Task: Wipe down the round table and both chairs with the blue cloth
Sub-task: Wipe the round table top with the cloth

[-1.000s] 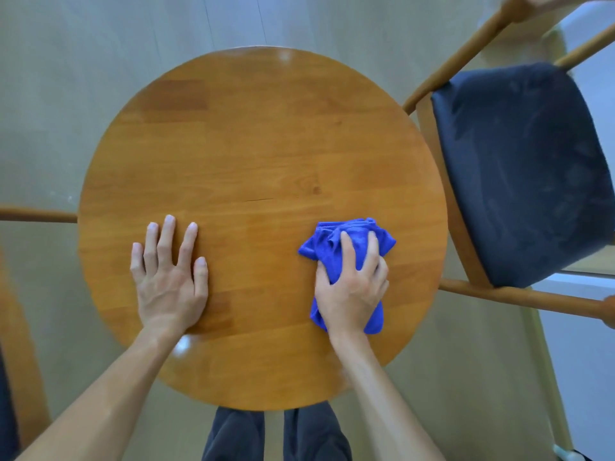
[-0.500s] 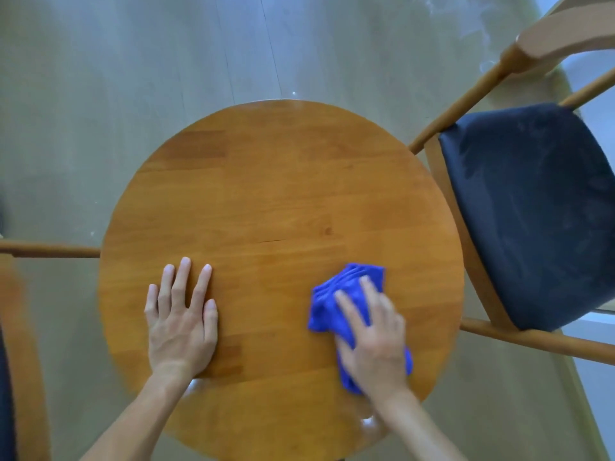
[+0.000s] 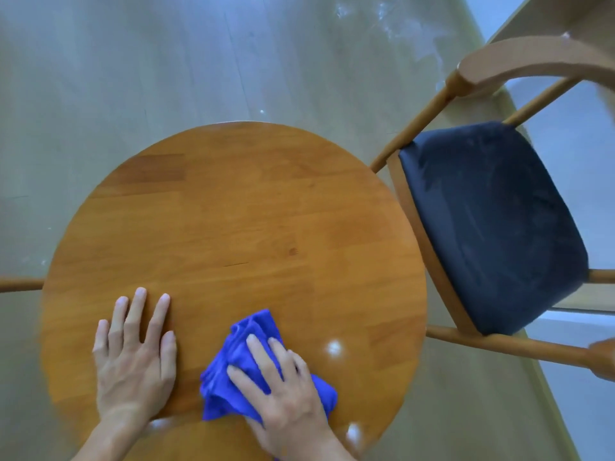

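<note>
A pale, grey-green plank floor (image 3: 166, 78), scuffed with whitish marks toward the far right, surrounds a round table (image 3: 233, 211) of warm, honey-coloured wood. Its glossy top is built from joined strips of slightly differing tone, with a small dark knot near the middle and bright glare spots close to the near right edge. Just beside the table on the right stands a wooden chair (image 3: 492, 227) with a curved backrest, round rails and a dark navy padded seat showing faint pale streaks. A single wooden rail (image 3: 20, 283) pokes into view at the far left edge; what it belongs to cannot be told. The person's left hand (image 3: 136, 357) lies flat on the tabletop, fingers straight and slightly spread, holding nothing. The right hand (image 3: 283, 384) presses down on the blue cloth (image 3: 239, 357), its fingers extended over the crumpled, soft-looking fabric rather than curled around it. The cloth sits bunched on the near part of the table, just right of the left hand.
</note>
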The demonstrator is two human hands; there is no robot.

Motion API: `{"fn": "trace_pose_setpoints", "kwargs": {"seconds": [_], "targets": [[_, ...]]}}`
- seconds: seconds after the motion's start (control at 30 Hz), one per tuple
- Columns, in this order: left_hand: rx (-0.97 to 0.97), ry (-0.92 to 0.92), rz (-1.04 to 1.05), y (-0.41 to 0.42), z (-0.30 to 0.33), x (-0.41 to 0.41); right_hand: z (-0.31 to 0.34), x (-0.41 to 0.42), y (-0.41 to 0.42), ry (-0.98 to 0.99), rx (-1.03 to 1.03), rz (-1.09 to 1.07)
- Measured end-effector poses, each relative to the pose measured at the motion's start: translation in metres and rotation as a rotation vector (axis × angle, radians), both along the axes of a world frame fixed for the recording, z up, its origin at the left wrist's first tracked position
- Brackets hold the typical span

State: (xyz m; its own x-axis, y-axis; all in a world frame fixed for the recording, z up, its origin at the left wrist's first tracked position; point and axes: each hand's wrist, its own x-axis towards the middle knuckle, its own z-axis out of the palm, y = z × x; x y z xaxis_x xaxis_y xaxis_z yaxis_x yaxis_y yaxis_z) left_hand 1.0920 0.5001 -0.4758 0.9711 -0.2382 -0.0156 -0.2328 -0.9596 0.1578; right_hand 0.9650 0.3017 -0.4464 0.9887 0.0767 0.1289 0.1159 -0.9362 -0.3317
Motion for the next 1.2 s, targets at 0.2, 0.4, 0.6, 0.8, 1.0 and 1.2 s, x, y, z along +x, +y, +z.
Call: {"fn": "trace_pose_setpoints", "kwargs": {"seconds": [0.2, 0.4, 0.6, 0.8, 1.0, 1.2], "targets": [[-0.047, 0.008, 0.038, -0.007, -0.003, 0.0, 0.006, -0.009, -0.192, 0.06, -0.022, -0.768], [-0.079, 0.024, 0.03, -0.006, -0.004, 0.003, 0.002, 0.034, -0.112, -0.011, -0.126, -0.883], [-0.046, -0.02, 0.034, -0.001, -0.005, -0.001, 0.004, -0.027, -0.002, -0.062, -0.015, -0.078], [-0.003, -0.034, -0.001, -0.002, 0.002, -0.001, 0.005, 0.017, -0.131, 0.052, -0.082, -0.76], [-0.002, -0.063, -0.023, -0.003, 0.005, -0.001, 0.0, 0.119, -0.033, 0.029, -0.049, -0.752], [-0.069, -0.07, -0.095, 0.013, 0.015, 0.013, -0.006, 0.042, 0.036, 0.014, -0.041, 0.045]]}}
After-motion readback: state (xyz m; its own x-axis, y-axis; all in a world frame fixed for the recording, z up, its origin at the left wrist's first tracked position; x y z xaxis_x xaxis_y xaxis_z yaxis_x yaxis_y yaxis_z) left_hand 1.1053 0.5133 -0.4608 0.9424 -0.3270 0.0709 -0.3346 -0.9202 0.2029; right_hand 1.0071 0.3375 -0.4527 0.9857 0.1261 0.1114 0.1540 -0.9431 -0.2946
